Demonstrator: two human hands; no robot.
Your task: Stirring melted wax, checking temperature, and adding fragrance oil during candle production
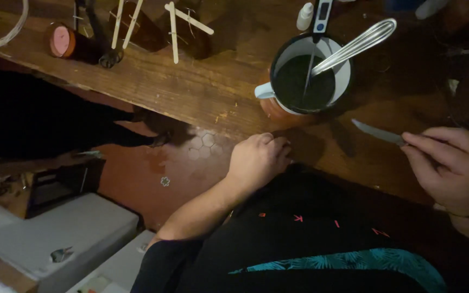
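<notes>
Right hand (454, 168) grip closed on small knife (378, 132), fingers pinching the handle end, thin blade pointing left toward the mug, held just over the near edge of the wooden surface (191, 92). Left hand (259, 158) curled into a loose fist, knuckles resting on the near edge of the surface; holds nothing visible, can't tell if something small is tucked inside. Just beyond both hands, enamel mug (305, 76) with dark liquid sits near the edge, metal whisk (354, 46) and a probe thermometer (320, 16) standing in it. Far side of the surface: pink-lidded jar (61, 40) on its side, wooden sticks (177, 24) laid over dark containers, small white dropper bottle (304, 16). Step looks like a pause with the knife ready, nothing being cut. Any next move with the blade needs the left hand kept away from the tip.
</notes>
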